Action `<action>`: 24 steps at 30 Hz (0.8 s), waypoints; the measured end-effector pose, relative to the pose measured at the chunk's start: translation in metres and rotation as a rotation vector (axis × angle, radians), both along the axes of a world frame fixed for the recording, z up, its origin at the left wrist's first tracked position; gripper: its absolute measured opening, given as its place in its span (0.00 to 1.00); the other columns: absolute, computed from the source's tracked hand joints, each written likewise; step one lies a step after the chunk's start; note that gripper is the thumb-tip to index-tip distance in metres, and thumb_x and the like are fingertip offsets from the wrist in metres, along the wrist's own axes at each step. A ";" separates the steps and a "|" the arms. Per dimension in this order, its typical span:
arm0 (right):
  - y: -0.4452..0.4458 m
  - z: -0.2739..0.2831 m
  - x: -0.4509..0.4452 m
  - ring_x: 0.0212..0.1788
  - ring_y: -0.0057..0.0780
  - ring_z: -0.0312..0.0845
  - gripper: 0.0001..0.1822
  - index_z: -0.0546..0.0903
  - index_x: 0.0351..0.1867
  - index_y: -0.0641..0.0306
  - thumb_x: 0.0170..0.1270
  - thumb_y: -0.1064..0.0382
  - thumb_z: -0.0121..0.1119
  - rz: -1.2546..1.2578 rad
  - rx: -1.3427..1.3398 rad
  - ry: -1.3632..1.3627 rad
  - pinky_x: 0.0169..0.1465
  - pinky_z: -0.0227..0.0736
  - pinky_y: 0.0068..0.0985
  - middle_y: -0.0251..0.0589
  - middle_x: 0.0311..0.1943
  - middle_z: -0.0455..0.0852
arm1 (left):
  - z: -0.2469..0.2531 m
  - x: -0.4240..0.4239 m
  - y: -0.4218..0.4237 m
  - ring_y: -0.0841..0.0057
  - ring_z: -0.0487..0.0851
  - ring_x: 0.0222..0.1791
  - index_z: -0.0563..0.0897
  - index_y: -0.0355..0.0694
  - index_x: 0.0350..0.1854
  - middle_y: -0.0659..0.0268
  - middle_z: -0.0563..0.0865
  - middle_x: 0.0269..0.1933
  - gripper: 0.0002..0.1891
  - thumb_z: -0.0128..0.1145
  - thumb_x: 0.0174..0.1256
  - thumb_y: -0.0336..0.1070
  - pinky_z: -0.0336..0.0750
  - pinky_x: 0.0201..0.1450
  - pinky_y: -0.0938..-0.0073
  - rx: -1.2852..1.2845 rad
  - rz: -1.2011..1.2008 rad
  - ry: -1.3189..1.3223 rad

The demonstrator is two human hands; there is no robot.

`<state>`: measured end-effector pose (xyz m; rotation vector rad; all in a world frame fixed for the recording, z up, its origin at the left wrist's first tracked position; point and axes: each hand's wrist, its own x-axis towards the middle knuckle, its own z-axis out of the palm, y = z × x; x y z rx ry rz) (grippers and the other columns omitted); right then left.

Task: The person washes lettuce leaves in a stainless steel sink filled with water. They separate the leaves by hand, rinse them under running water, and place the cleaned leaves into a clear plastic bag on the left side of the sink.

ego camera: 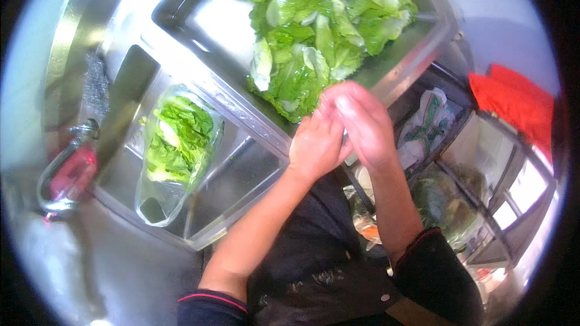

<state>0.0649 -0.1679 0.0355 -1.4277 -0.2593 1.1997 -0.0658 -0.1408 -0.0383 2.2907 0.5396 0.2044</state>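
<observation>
Leafy green lettuce (312, 50) lies wet in the water of a stainless steel sink basin (244, 95) at the top. Over the basin's near corner, my left hand (317, 145) and my right hand (362, 122) are close together, the right partly over the left. No held object shows in either, though the right hand is blurred and the fingers of both partly overlap. Left of my hands, a clear plastic bag (156, 208) with more green leaves (179, 138) rests in the second basin.
A curved metal faucet (50, 181) stands at the far left beside a pink object (74, 174). To the right is a metal rack (471, 194) with bagged items, a dark crate (446, 70) holding a plastic bag, and a red cloth (516, 99).
</observation>
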 end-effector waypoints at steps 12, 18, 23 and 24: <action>0.228 -0.179 0.012 0.58 0.29 0.83 0.25 0.79 0.71 0.70 0.87 0.52 0.52 0.543 -0.132 0.139 0.62 0.81 0.31 0.46 0.60 0.87 | 0.005 0.002 0.007 0.62 0.85 0.53 0.85 0.42 0.60 0.58 0.87 0.56 0.27 0.63 0.70 0.59 0.79 0.51 0.63 0.022 -0.019 0.125; 0.241 -0.241 0.006 0.52 0.23 0.82 0.21 0.81 0.71 0.58 0.79 0.65 0.59 0.826 -0.175 -0.389 0.55 0.82 0.27 0.36 0.54 0.88 | 0.008 0.005 0.011 0.65 0.85 0.53 0.83 0.42 0.63 0.60 0.87 0.56 0.29 0.63 0.70 0.59 0.79 0.51 0.65 0.018 -0.031 0.130; 0.250 -0.262 0.005 0.57 0.37 0.85 0.23 0.84 0.66 0.54 0.70 0.69 0.66 0.987 -0.073 -0.969 0.59 0.82 0.34 0.44 0.58 0.88 | 0.007 0.005 0.011 0.67 0.85 0.52 0.83 0.43 0.63 0.61 0.87 0.56 0.29 0.63 0.69 0.59 0.78 0.51 0.66 0.038 -0.009 0.126; 0.252 -0.257 0.004 0.59 0.41 0.85 0.23 0.84 0.65 0.54 0.69 0.69 0.66 0.966 -0.006 -1.055 0.61 0.82 0.37 0.47 0.59 0.88 | 0.007 0.004 0.011 0.67 0.85 0.52 0.83 0.43 0.63 0.61 0.87 0.56 0.29 0.63 0.69 0.59 0.78 0.52 0.66 0.043 -0.008 0.130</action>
